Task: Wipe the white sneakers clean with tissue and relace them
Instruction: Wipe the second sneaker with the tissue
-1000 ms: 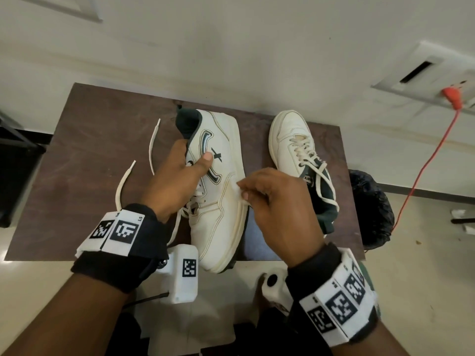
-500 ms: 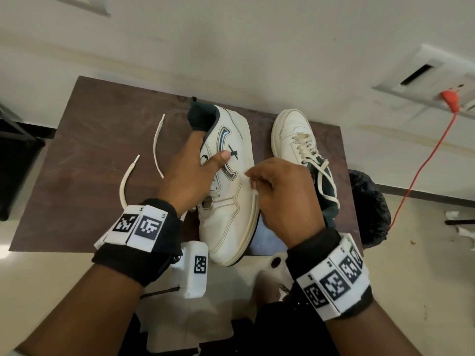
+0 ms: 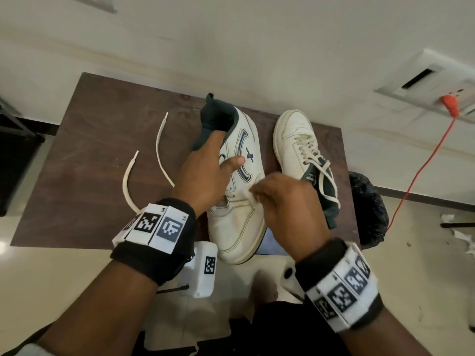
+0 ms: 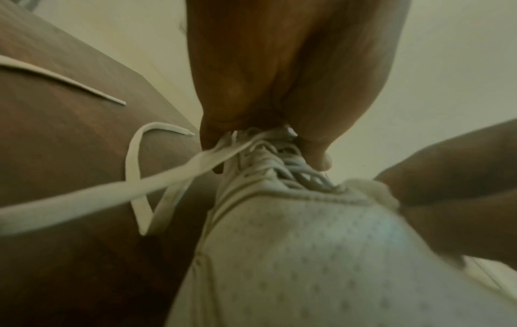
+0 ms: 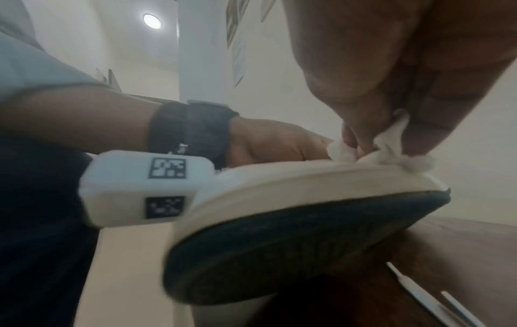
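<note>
A white sneaker [image 3: 237, 222] with a dark green collar lies tilted on its side across the brown table [image 3: 90, 155], its toe past the near edge. My left hand [image 3: 205, 176] grips it around the lacing area, thumb on the side panel. My right hand [image 3: 282, 204] pinches a wad of white tissue [image 5: 391, 152] and presses it on the sneaker's side near the sole [image 5: 293, 239]. In the left wrist view the tissue [image 4: 372, 190] sits against the upper. The sneaker's lace [image 3: 144, 173] trails loose over the table to the left. A second white sneaker [image 3: 300, 150] lies laced at the right.
A black bag [image 3: 367, 209] sits on the floor beside the table's right edge. An orange cable [image 3: 421, 170] runs from a wall socket down to the floor. Crumpled white scraps [image 3: 460, 232] lie on the floor at far right. The wall is just behind the table.
The sneaker has been lifted and turned slightly, heel farther from me. My right hand with the tissue has slid along the sneaker's side toward the toe.
</note>
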The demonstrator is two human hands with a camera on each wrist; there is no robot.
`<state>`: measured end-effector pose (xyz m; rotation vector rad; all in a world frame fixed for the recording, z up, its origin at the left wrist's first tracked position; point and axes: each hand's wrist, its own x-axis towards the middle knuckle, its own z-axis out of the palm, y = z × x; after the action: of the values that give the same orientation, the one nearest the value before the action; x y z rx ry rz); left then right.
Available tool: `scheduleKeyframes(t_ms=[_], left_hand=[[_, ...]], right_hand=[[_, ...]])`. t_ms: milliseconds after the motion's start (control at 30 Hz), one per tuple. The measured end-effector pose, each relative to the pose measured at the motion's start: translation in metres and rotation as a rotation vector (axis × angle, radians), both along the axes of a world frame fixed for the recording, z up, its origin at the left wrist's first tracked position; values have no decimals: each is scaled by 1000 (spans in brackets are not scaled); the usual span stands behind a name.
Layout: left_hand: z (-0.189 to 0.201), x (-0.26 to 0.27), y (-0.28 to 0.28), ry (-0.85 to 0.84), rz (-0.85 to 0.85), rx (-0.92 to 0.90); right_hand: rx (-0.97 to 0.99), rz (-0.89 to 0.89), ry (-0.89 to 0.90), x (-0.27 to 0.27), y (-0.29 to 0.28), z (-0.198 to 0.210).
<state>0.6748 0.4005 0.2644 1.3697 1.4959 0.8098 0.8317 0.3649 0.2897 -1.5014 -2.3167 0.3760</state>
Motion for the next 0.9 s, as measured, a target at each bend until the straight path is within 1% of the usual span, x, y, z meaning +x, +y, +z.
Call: scheduleKeyframes(t_ms=[100, 200, 300, 400, 500, 567, 633, 733, 800, 900], left_hand=[[1, 1, 0, 57, -15, 0], [2, -1, 1, 45, 5, -31], [0, 0, 0, 60, -6, -31], [1, 3, 0, 104, -30, -11], [3, 8, -3, 223, -75, 62], [4, 8, -3, 293, -123, 70], [3, 4, -1, 285, -139, 37], [1, -3, 1, 240, -131, -9], [0, -5, 1, 245, -134, -17], [-2, -3, 1, 252, -135, 4]], right_hand=[[5, -51, -16, -10, 16, 1], [-17, 29, -68, -13, 5, 3], [-94, 139, -118, -6, -12, 5], [-119, 177, -164, -5, -11, 7], [-38, 71, -156, -14, 8, 2], [13, -17, -95, -19, 23, 0], [27, -31, -73, -26, 28, 0], [-68, 56, -124, -32, 17, 4], [-156, 120, -157, -26, 7, 9], [-284, 176, -144, -11, -4, 16]])
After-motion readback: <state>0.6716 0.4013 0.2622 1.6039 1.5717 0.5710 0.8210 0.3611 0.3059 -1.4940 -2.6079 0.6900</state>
